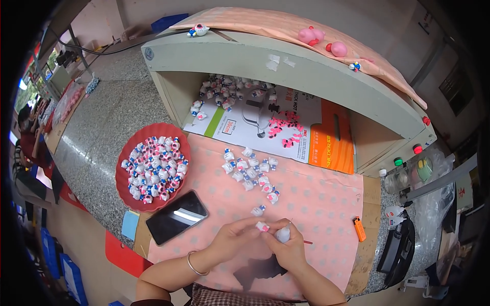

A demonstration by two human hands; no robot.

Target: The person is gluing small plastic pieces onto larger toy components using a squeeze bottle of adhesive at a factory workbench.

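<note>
A small white and pink figurine (262,226) is pinched in the fingertips of my left hand (232,238), just above the pink dotted cloth. My right hand (290,251) is closed beside it, its fingertips close to the figurine. Against its fingers sits a whitish, translucent rounded thing (283,234), perhaps a small bottle. A thin red stick (308,242) shows at the right of this hand; I cannot tell whether it is held. Beyond my fingers lies one loose figurine (258,210), with a cluster of white, blue and pink figurines (249,169) farther off.
A red scalloped bowl (122,191) heaped with figurines stands left, near a black phone (177,217). Ahead, an open-fronted pale box (286,56) holds more figurines and small pink pieces (286,127). An orange lighter (360,229) and a black bag (397,255) lie right.
</note>
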